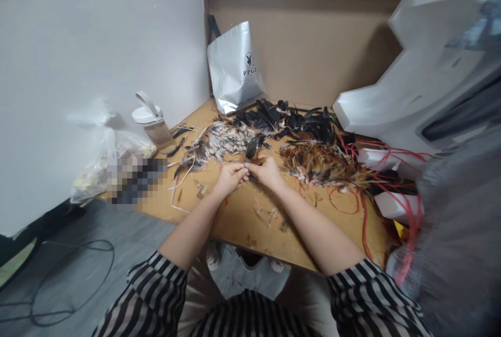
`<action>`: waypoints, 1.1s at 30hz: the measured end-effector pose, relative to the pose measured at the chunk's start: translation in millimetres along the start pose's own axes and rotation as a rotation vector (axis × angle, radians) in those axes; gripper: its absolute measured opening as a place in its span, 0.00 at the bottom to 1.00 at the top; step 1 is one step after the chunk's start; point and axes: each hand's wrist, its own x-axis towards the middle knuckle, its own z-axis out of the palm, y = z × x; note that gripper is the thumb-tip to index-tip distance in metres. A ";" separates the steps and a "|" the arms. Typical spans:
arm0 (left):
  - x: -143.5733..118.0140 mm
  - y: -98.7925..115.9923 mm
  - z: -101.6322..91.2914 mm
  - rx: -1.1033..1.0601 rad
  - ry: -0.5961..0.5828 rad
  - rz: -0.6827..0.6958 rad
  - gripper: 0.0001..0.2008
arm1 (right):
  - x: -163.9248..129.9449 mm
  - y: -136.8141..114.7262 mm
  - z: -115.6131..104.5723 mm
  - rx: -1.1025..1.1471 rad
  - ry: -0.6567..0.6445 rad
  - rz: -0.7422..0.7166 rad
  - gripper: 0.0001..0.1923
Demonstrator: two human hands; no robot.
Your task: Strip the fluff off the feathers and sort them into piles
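— where are your hands right now?

— my left hand (230,175) and right hand (267,171) meet fingertip to fingertip at the middle of the table (242,222), both pinched on a small dark feather bunch (253,150).

— which way does it lie?

— it rises from my fingers and points away from me, toward the black feather pile (289,118). the brown feather pile (321,165) sits just right of my right hand, the pale trimmings (223,141) just beyond my left.
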 end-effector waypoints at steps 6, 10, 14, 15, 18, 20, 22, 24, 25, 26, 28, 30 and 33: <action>0.1 2.0 -4.3 0.008 -0.056 -0.044 0.10 | 0.5 -3.3 -3.1 0.015 -0.070 -0.013 0.11; 2.5 7.5 -8.7 -0.137 0.081 -0.100 0.12 | 8.5 -9.7 -21.1 0.054 0.004 0.009 0.16; 4.9 10.2 -13.8 -0.339 0.190 -0.141 0.14 | 18.1 -5.4 -53.0 -0.161 0.104 0.048 0.16; 5.3 10.0 -14.8 -0.367 0.195 -0.149 0.14 | 19.3 -2.2 -60.1 -0.247 0.100 0.055 0.15; 6.1 9.0 -16.6 -0.402 0.214 -0.169 0.13 | 19.1 8.4 -72.4 -0.449 0.000 0.086 0.13; 6.2 8.7 -17.2 -0.406 0.222 -0.176 0.12 | 17.3 13.5 -73.1 -0.591 -0.058 0.064 0.10; 6.1 9.1 -17.7 -0.409 0.229 -0.175 0.12 | 15.5 15.6 -70.2 -0.726 -0.077 0.024 0.07; 6.0 9.8 -18.3 -0.418 0.245 -0.167 0.12 | 14.2 15.2 -66.1 -0.807 -0.084 -0.002 0.06; 6.0 10.2 -18.7 -0.426 0.257 -0.162 0.12 | 13.7 14.3 -64.2 -0.820 -0.092 -0.012 0.06; 6.1 10.4 -19.0 -0.434 0.270 -0.157 0.12 | 13.3 13.1 -62.5 -0.816 -0.106 -0.028 0.07; 6.5 10.1 -19.6 -0.452 0.289 -0.149 0.12 | 12.3 10.0 -59.4 -0.778 -0.155 -0.064 0.07; 7.1 9.2 -19.9 -0.463 0.295 -0.145 0.12 | 10.7 6.3 -56.2 -0.731 -0.228 -0.070 0.08; 7.9 7.6 -20.0 -0.457 0.292 -0.157 0.12 | 7.3 1.0 -50.4 -0.715 -0.311 -0.033 0.08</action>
